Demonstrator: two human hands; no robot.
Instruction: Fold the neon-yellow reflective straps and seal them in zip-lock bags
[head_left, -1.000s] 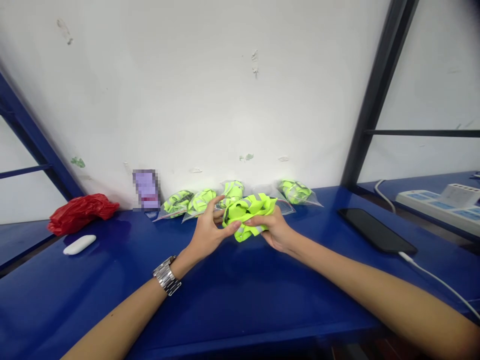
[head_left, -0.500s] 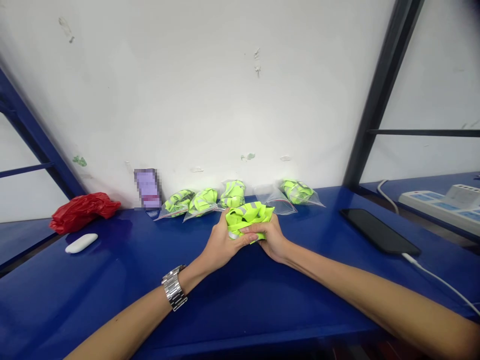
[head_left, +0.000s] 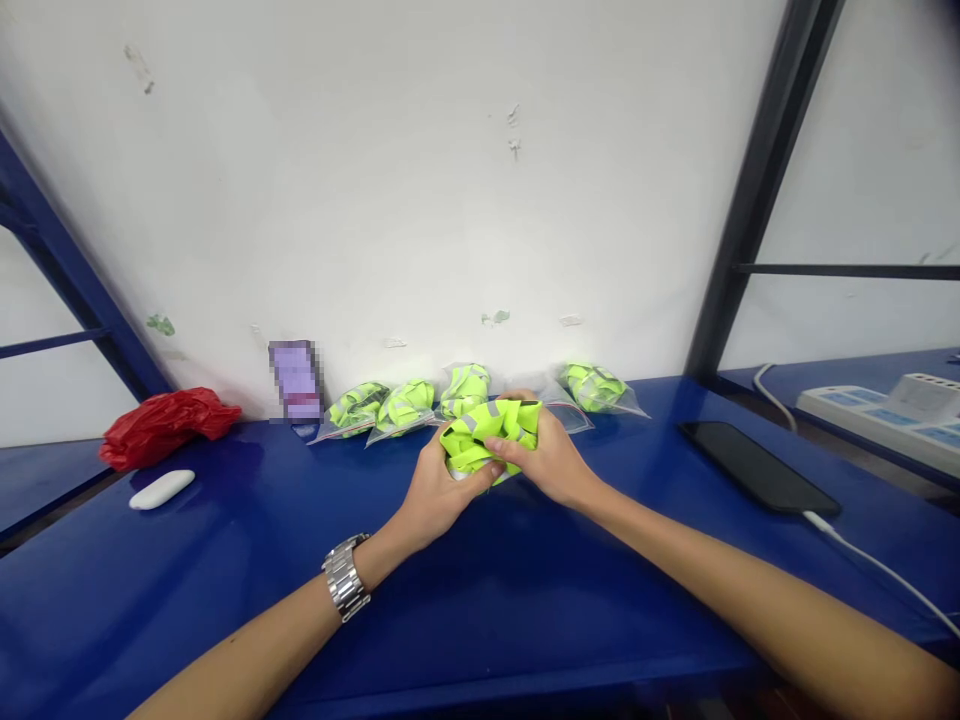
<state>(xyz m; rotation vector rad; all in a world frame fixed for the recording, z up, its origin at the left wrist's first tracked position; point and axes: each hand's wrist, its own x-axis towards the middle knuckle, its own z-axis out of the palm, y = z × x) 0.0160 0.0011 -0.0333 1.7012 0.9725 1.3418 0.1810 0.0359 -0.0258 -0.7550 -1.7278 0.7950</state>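
Observation:
Between my hands is a fluorescent yellow-green reflective vest (head_left: 501, 422) with silver bands, bunched into a loose ball above the table. My left hand (head_left: 437, 497), below a metal watch (head_left: 346, 578), grips its left side with the thumb along the lower edge. My right hand (head_left: 556, 462) holds the right side, its thumb pressed on the front folds. Most of my other fingers are hidden behind the fabric. Just beyond, an empty-looking clear zip bag (head_left: 566, 412) lies near the wall, partly covered by my right hand.
Similar yellow-green bundles in clear bags (head_left: 405, 404) (head_left: 594, 387) line the wall. A propped phone (head_left: 298, 380), red plastic bag (head_left: 169, 425) and white case (head_left: 162, 490) are left. At right lie a black phone (head_left: 757, 465) on a cable and a power strip (head_left: 885, 415).
My right hand has turned and shifted up around the vest, its thumb moving onto the front folds. The bundle has been squeezed and tilted slightly left; both hands still hold it.

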